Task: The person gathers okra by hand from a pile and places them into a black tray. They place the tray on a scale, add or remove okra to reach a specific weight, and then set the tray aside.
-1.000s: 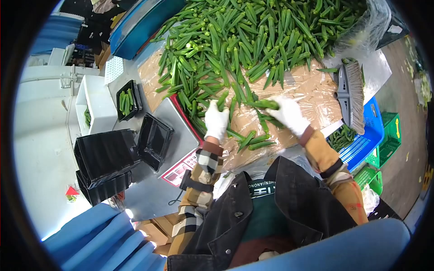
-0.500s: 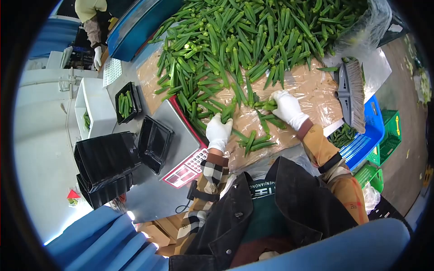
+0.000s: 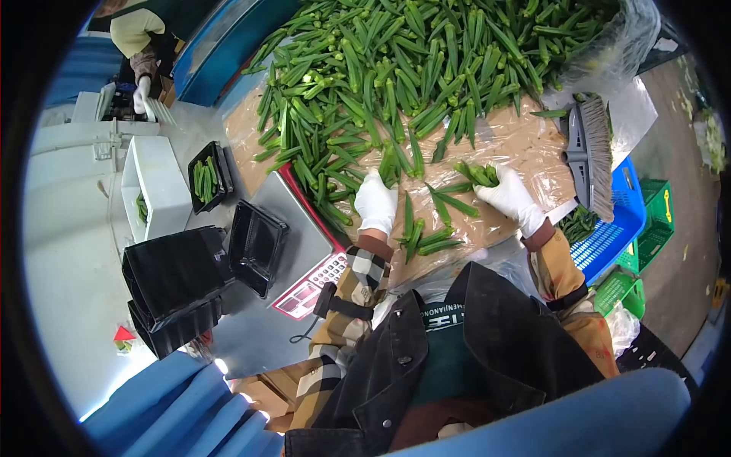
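A big heap of green okra (image 3: 426, 68) covers the far part of the work surface, which is brown board under clear film (image 3: 525, 145). My right hand (image 3: 512, 199), in a white glove, is closed on a small bunch of okra pods (image 3: 478, 174), their tips pointing left. At the heap's near edge, my left hand (image 3: 376, 202), also gloved, has its fingers curled around okra (image 3: 389, 165); how many pods it grips is hidden. Between and below the hands, several loose pods (image 3: 426, 242) lie on the film.
To the left stand a red-edged scale (image 3: 312, 282), an empty black tray (image 3: 257, 247), a tray of okra (image 3: 205, 183), stacked black trays (image 3: 179, 270) and a white box (image 3: 161, 179). Rightward are a brush (image 3: 590, 160) and a blue crate (image 3: 620, 228). Another person's gloved hand (image 3: 142, 95) shows far left.
My right hand has moved right and slightly down, carrying its okra bunch. My left hand has shifted slightly right and up. The other person's hand has moved left, beside a pale grid-like piece.
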### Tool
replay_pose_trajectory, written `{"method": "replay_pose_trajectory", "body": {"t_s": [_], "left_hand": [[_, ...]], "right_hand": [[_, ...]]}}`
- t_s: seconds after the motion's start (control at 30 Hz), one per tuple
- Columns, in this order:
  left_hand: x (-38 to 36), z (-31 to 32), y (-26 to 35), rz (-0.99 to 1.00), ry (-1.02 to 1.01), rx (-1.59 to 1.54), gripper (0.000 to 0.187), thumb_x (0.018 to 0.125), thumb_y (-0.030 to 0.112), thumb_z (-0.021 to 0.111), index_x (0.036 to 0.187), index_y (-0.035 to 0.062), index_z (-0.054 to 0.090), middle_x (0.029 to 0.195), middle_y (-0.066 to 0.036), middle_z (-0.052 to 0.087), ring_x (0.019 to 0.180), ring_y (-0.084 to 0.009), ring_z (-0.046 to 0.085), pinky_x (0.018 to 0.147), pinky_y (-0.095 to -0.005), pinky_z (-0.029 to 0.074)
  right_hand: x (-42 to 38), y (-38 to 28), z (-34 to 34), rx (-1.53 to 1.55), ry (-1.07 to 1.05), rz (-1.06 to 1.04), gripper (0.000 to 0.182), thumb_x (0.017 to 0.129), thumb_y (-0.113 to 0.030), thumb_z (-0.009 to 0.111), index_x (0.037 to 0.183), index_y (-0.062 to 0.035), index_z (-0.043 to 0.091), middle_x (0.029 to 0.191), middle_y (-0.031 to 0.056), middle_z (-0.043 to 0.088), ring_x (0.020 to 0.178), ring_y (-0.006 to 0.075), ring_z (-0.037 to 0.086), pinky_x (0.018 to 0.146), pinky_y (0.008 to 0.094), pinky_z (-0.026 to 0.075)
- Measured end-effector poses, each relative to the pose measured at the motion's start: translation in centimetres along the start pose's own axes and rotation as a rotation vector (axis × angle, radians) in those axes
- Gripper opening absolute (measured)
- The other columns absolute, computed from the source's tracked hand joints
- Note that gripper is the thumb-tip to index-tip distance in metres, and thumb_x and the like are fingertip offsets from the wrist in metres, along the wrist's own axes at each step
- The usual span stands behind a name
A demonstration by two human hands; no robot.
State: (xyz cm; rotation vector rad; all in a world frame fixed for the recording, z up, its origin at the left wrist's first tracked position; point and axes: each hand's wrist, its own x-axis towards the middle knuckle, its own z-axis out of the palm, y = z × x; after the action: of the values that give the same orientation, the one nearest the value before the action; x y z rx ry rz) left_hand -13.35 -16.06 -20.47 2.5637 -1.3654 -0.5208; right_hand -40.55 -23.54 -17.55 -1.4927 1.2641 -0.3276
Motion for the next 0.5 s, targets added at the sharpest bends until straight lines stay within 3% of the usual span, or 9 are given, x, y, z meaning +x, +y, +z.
{"method": "replay_pose_trajectory", "body": {"t_s": [0.1,0.17,0.2,0.27,0.3,0.4,0.5], "left_hand": [[-0.7,-0.9,-0.2,0.113,0.003,-0.136,0.041,0.075,0.018,0.073,0.113,0.0052,0.065,0.096,-0.019,0.068,0.087,-0.0378,0.068,0.077,-0.0456,0.053],[-1.2,-2.0,-0.8,0.135,0.015,-0.290,0.041,0.075,0.021,0.072,0.112,0.0044,0.065,0.095,-0.020,0.069,0.088,-0.0383,0.068,0.078,-0.0453,0.053],[-1.7,-2.7,-1.2,0.128,-0.015,-0.396,0.040,0.076,0.022,0.073,0.111,0.0045,0.065,0.095,-0.020,0.069,0.089,-0.0384,0.068,0.078,-0.0456,0.053],[-3.3,-3.9,-1.3,0.107,-0.090,-0.511,0.042,0.078,0.028,0.072,0.110,0.0034,0.063,0.093,-0.021,0.071,0.089,-0.0381,0.068,0.080,-0.0464,0.053],[-4.3,-4.3,-1.1,0.119,-0.139,-0.382,0.043,0.078,0.029,0.072,0.111,0.0033,0.062,0.094,-0.021,0.070,0.089,-0.0376,0.068,0.079,-0.0467,0.053],[-7.6,-3.7,-0.1,0.217,-0.211,-0.048,0.047,0.079,0.032,0.073,0.113,0.0036,0.058,0.096,-0.020,0.068,0.091,-0.0366,0.066,0.078,-0.0474,0.053],[-9.6,-0.8,1.1,0.302,-0.210,0.181,0.045,0.075,0.031,0.076,0.106,0.0056,0.057,0.099,-0.018,0.064,0.097,-0.0362,0.062,0.079,-0.0479,0.052]], "right_hand": [[-1.3,-0.8,1.5,-0.268,0.068,-0.122,0.049,0.073,-0.024,0.074,0.117,-0.0055,0.062,0.105,0.0164,0.067,0.098,0.0369,0.065,0.088,0.0425,0.052],[-1.4,-0.6,3.2,-0.515,0.104,-0.312,0.046,0.071,-0.014,0.073,0.115,-0.0074,0.063,0.111,0.0134,0.063,0.103,0.0323,0.061,0.091,0.0396,0.050],[-1.1,-0.7,3.7,-0.566,0.067,-0.365,0.048,0.069,-0.015,0.074,0.115,-0.0083,0.063,0.114,0.0126,0.060,0.109,0.0320,0.057,0.095,0.0399,0.047],[-0.7,-0.3,4.8,-0.699,0.103,-0.523,0.051,0.065,-0.018,0.077,0.112,-0.0069,0.060,0.111,0.0130,0.060,0.105,0.0334,0.057,0.091,0.0396,0.047],[-0.8,-0.5,5.3,-0.749,0.119,-0.565,0.051,0.063,-0.019,0.079,0.109,-0.0060,0.059,0.110,0.0136,0.060,0.104,0.0331,0.057,0.088,0.0396,0.047],[-1.3,-2.4,6.3,-1.075,-0.001,-0.350,0.051,0.061,-0.023,0.081,0.102,-0.0056,0.057,0.104,0.0148,0.061,0.097,0.0323,0.059,0.081,0.0399,0.048],[-0.7,-0.8,6.1,-0.935,0.090,-0.378,0.048,0.061,-0.027,0.082,0.096,-0.0053,0.056,0.091,0.0152,0.062,0.084,0.0332,0.062,0.074,0.0423,0.047]]}}
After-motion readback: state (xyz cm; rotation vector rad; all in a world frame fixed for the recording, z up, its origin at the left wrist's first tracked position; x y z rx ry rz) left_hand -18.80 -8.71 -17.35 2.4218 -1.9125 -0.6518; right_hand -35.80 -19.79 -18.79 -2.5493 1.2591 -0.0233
